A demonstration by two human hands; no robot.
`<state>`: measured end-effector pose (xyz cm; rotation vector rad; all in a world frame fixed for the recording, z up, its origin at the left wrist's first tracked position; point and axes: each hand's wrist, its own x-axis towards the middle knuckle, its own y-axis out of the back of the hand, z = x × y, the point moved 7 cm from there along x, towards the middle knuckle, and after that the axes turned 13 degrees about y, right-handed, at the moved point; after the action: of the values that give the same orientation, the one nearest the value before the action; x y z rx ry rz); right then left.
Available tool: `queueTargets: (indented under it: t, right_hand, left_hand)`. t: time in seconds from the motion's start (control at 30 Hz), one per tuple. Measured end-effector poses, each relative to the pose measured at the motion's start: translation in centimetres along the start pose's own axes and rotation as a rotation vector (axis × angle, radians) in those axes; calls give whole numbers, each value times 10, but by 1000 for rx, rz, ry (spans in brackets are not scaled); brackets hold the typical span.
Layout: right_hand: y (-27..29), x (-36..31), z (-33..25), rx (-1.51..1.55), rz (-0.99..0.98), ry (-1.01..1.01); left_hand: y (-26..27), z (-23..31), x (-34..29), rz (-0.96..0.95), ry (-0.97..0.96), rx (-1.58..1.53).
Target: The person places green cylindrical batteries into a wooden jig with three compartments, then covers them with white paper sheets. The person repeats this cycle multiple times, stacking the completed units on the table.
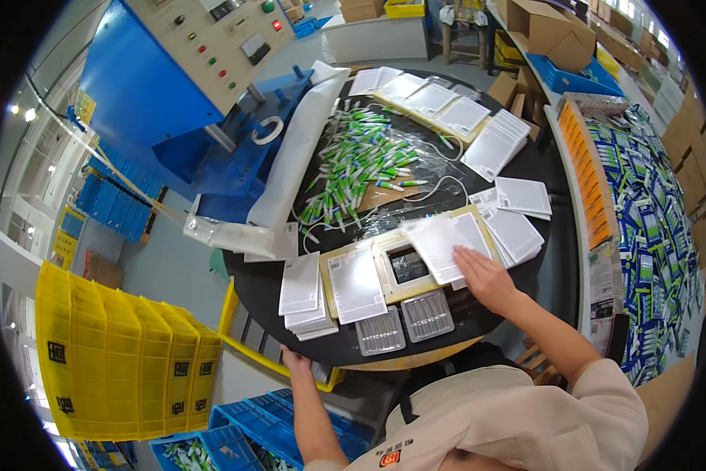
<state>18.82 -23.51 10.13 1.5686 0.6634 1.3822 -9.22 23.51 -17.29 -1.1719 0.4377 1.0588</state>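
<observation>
My right hand (pixel 482 279) is at the right edge of a white card (pixel 439 239), fingers over its face and the thumb side partly hidden. This card lies at a slant over the right part of a cream fixture plate (pixel 398 297). Another white card (pixel 356 284) covers the plate's left part. Between them shows a framed opening (pixel 409 266) with a dark inside. Two clear blister trays (pixel 428 315) lie at the plate's near edge. My left hand (pixel 296 361) is low at the table's near-left edge, beside a yellow crate (pixel 333 381); its fingertips are hidden.
Green-and-white pen-like items (pixel 361 161) are heaped mid-table. Stacks of white cards (pixel 302 286) flank the plate, and a second loaded fixture (pixel 427 118) stands at the far side. A blue press machine (pixel 235 149) borders the left. Packed goods (pixel 651 235) fill the right bench.
</observation>
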Motion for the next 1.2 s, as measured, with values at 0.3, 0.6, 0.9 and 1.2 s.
queueTargets:
  t: [0.3,0.6,0.9,1.2]
  right_hand:
    - [-76,-8,-39,-205,-370,-15]
    - [53,16,47,524,239,-651]
    - [67,33,-12,623,-234,-263]
    - [74,39,-20,577,-61,-288]
  left_hand:
    - [-3,66,13,221,-280,245]
    - [-245,-88,-177,-415,-1386,2328]
    - [-293,-72,-188,-464,-1414,2564]
    - [-420,-200,-319,-1195,-1549,2288]
